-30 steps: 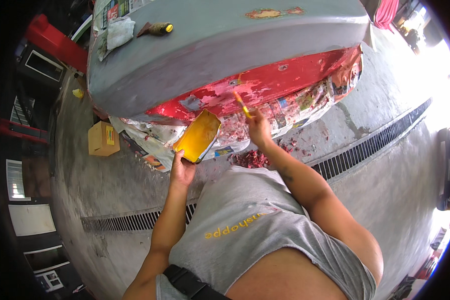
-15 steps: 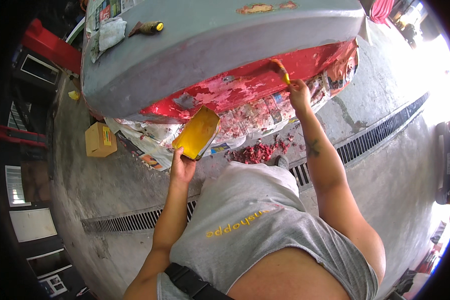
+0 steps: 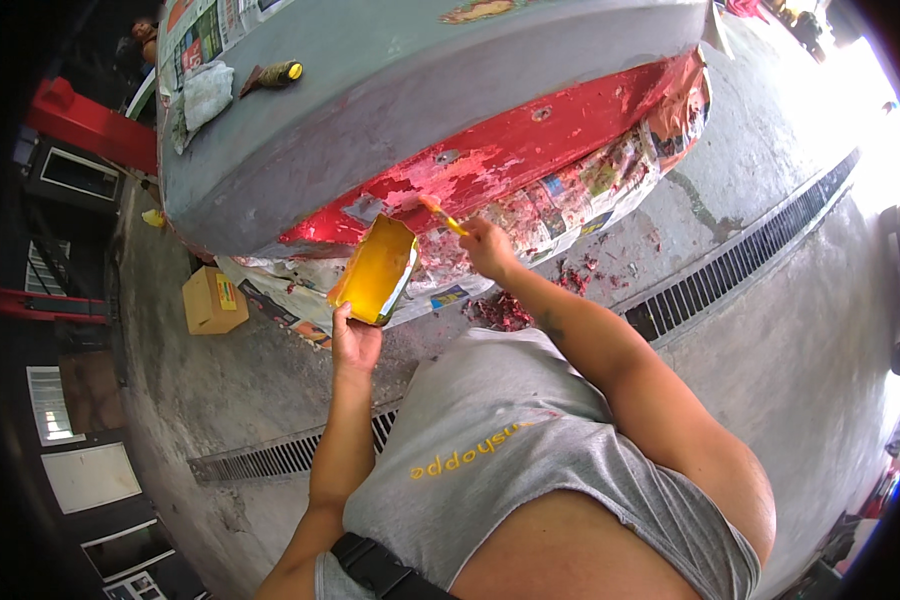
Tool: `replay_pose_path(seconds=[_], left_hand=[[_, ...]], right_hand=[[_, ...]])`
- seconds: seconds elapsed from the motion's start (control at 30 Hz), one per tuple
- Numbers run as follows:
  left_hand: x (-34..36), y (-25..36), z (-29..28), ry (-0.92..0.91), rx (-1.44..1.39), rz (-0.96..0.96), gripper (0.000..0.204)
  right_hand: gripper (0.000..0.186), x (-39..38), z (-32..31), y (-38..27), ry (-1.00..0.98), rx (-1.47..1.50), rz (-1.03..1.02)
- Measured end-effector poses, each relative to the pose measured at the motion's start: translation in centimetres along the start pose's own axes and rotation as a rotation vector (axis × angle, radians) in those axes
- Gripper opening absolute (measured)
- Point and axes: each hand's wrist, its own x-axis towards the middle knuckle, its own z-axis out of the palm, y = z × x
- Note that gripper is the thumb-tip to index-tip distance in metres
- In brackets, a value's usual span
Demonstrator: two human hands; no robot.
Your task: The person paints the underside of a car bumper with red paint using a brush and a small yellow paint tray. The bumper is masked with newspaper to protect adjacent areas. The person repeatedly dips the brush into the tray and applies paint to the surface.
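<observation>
My left hand (image 3: pixel 358 345) grips a cut-open container (image 3: pixel 375 275) with a yellow inside at its lower end. To its right, my right hand (image 3: pixel 485 248) holds a yellow-handled brush (image 3: pixel 444 216), its reddish tip angled up-left in front of a red, flaking panel (image 3: pixel 520 150). Above that band curves a large grey-coated body section (image 3: pixel 410 90); on it lie a crumpled whitish cloth (image 3: pixel 208 92) and a scraper-like tool with a yellow-ended handle (image 3: pixel 270 76). Paint-stained newspaper (image 3: pixel 570 195) covers the part below the red band.
A person (image 3: pixel 142 35) shows at the upper left, near red metal equipment (image 3: pixel 90 125). A cardboard box (image 3: pixel 213 302) stands on the concrete floor (image 3: pixel 750 390). Red flakes (image 3: pixel 510 312) lie beneath the newspaper. A long drain grate (image 3: pixel 730 260) crosses the floor.
My right hand and brush swung up-right onto the red panel half a second ago and are now back down-left, near the container. The view has shifted, and a person has appeared at upper left.
</observation>
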Motion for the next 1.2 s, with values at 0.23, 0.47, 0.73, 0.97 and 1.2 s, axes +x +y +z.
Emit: replay_pose_path(seconds=[0.23,0.47,0.73,0.97,1.2], left_hand=[[-0.9,-0.3,-1.4,0.045,-0.045,-0.013,0.057],[-1.3,-1.6,-1.0,0.044,-0.066,-0.029,0.059],[-1.0,-0.2,0.0,0.056,-0.003,0.006,0.059],[-1.6,-0.2,-0.3,0.040,-0.007,0.016,0.060],[-2.0,-0.9,-0.7,0.060,-0.012,-0.006,0.060]], right_hand=[[0.020,5.9,-14.5,3.1,0.293,0.445,0.220],[0.030,5.7,-12.0,5.4,0.638,0.088,0.230],[0.021,-0.7,3.9,4.1,0.085,0.011,0.233],[0.018,5.1,-10.3,8.7,0.356,0.274,0.317],[0.021,7.8,-15.0,10.7,0.598,0.215,0.307]])
